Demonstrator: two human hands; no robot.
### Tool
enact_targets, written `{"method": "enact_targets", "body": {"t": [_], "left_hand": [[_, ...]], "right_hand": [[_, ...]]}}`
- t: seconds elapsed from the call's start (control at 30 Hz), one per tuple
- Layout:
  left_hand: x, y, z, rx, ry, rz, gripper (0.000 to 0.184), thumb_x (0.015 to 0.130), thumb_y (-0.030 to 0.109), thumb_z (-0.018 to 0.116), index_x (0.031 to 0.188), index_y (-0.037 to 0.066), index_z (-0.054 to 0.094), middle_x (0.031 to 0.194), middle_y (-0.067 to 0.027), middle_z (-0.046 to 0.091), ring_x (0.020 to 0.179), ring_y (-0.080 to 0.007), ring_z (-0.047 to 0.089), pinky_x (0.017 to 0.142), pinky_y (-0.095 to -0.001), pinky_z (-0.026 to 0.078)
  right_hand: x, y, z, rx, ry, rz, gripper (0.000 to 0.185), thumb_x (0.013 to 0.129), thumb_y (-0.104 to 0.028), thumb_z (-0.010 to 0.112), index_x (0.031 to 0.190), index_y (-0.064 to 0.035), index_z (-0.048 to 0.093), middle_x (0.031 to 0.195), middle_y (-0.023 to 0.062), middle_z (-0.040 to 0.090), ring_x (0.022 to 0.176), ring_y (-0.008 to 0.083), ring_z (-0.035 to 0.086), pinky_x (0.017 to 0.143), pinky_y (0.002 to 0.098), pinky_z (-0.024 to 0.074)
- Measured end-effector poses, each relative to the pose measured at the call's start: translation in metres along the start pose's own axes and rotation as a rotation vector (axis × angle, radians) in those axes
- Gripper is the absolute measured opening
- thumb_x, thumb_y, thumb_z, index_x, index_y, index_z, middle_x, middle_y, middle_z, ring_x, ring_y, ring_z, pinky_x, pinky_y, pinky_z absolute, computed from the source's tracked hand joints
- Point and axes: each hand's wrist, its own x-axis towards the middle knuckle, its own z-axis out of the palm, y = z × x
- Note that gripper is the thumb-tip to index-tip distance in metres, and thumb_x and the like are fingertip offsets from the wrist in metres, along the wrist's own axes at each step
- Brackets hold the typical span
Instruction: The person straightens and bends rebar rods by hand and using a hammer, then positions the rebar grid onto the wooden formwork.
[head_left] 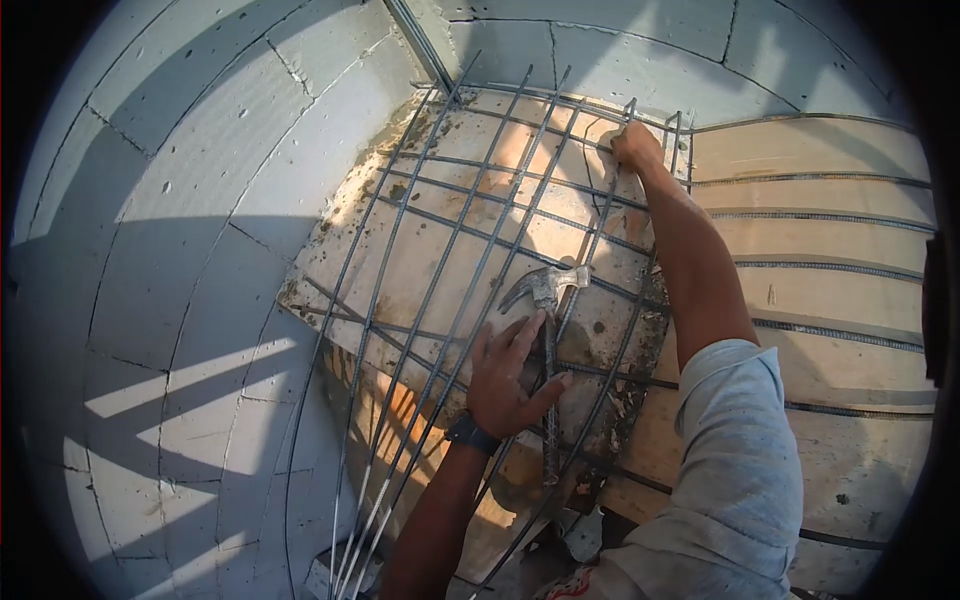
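Note:
A grid of crossed steel bars [455, 225] lies over a stained board [420, 262]. My left hand [508, 380], a dark watch on its wrist, rests on the bars with fingers apart. Beside and partly beneath its fingers is a claw hammer [545, 288], its head up and its shaft running down past my thumb. My right hand [638, 147] is at the grid's upper right corner, fingers curled by a bar; a thin dark wire [588, 160] hangs next to it. What those fingers hold is too small to make out.
Grey block walls [225, 150] rise at the left and top. A metal channel [420, 45] runs down the wall corner. Several ribbed bars [830, 265] cross wooden boards [790, 290] on the right. Long bar ends [345, 500] extend toward the bottom.

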Motion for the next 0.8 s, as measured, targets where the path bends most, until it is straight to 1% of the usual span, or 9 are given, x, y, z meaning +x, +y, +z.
{"method": "enact_targets", "body": {"t": [0.13,0.17,0.2,0.27,0.4,0.43,0.53,0.57,0.8], "left_hand": [[-0.002,0.0,0.009,-0.028,0.018,0.072,0.076,0.075,0.044,0.076,0.134,0.004,0.05,0.119,-0.0157,0.063,0.113,-0.028,0.059,0.112,-0.0525,0.022],[-0.001,-0.002,0.005,-0.037,0.033,0.065,0.076,0.074,0.045,0.076,0.134,0.004,0.051,0.119,-0.0153,0.064,0.112,-0.0275,0.06,0.112,-0.0525,0.022],[-0.002,-0.008,0.003,-0.04,0.011,0.057,0.076,0.074,0.046,0.076,0.133,0.004,0.051,0.118,-0.0149,0.064,0.112,-0.027,0.06,0.112,-0.0526,0.022],[-0.005,-0.011,0.003,-0.005,0.022,0.054,0.077,0.074,0.048,0.076,0.132,0.004,0.052,0.115,-0.014,0.065,0.111,-0.0268,0.061,0.113,-0.0527,0.022],[0.0,-0.008,0.004,-0.016,0.047,0.09,0.075,0.075,0.049,0.075,0.133,0.005,0.052,0.114,-0.0134,0.066,0.111,-0.0277,0.061,0.112,-0.0542,0.022],[0.001,-0.007,0.003,-0.006,0.042,0.094,0.075,0.076,0.049,0.075,0.133,0.006,0.052,0.113,-0.0134,0.066,0.111,-0.0278,0.06,0.112,-0.0547,0.022],[0.001,-0.007,0.005,0.009,0.034,0.088,0.074,0.076,0.048,0.074,0.133,0.007,0.053,0.113,-0.0136,0.066,0.111,-0.0283,0.06,0.111,-0.0558,0.022],[0.002,-0.007,0.005,0.013,0.031,0.08,0.073,0.076,0.048,0.074,0.133,0.007,0.053,0.113,-0.0137,0.066,0.111,-0.0285,0.06,0.111,-0.0561,0.023],[0.01,0.0,0.009,0.057,0.054,0.084,0.07,0.076,0.044,0.075,0.132,0.007,0.054,0.111,-0.0143,0.066,0.108,-0.0297,0.061,0.108,-0.0546,0.028]], "right_hand": [[-0.003,-0.005,-0.007,-0.055,-0.014,0.115,0.037,0.083,-0.025,0.059,0.111,-0.0028,0.068,0.116,0.0189,0.066,0.107,0.0337,0.064,0.09,0.0421,0.051],[-0.011,-0.001,-0.019,-0.152,0.06,-0.047,0.037,0.083,-0.026,0.058,0.111,-0.0043,0.068,0.116,0.0187,0.066,0.107,0.0334,0.064,0.091,0.0417,0.0508],[-0.036,-0.011,-0.026,-0.086,0.129,-0.032,0.038,0.083,-0.026,0.059,0.113,-0.0054,0.068,0.116,0.0167,0.067,0.108,0.0326,0.064,0.091,0.0412,0.0511],[-0.031,-0.012,-0.029,-0.29,-0.113,-0.124,0.038,0.083,-0.027,0.06,0.114,-0.0062,0.067,0.115,0.0139,0.068,0.108,0.0313,0.064,0.092,0.0402,0.0504],[-0.035,-0.025,-0.029,-0.205,0.043,0.119,0.032,0.085,-0.022,0.058,0.112,-0.0058,0.066,0.111,0.0115,0.068,0.108,0.028,0.064,0.092,0.046,0.048],[-0.038,-0.026,-0.018,-0.355,0.304,0.042,0.034,0.088,-0.019,0.054,0.118,-0.0044,0.06,0.12,0.0132,0.063,0.115,0.0296,0.059,0.095,0.0467,0.0457],[-0.014,-0.037,-0.015,-0.581,0.347,-0.277,0.038,0.09,-0.021,0.052,0.123,-0.0032,0.054,0.127,0.0143,0.057,0.123,0.0306,0.052,0.099,0.0445,0.0426],[0.005,-0.035,-0.003,-0.493,0.314,-0.357,0.039,0.092,-0.023,0.049,0.125,-0.0033,0.053,0.126,0.015,0.056,0.123,0.0304,0.05,0.099,0.0432,0.0416],[0.0,-0.056,0.029,-0.351,0.35,-0.257,0.033,0.092,-0.018,0.045,0.116,-0.0019,0.061,0.12,0.0152,0.059,0.115,0.0295,0.054,0.096,0.0384,0.0436]]}}
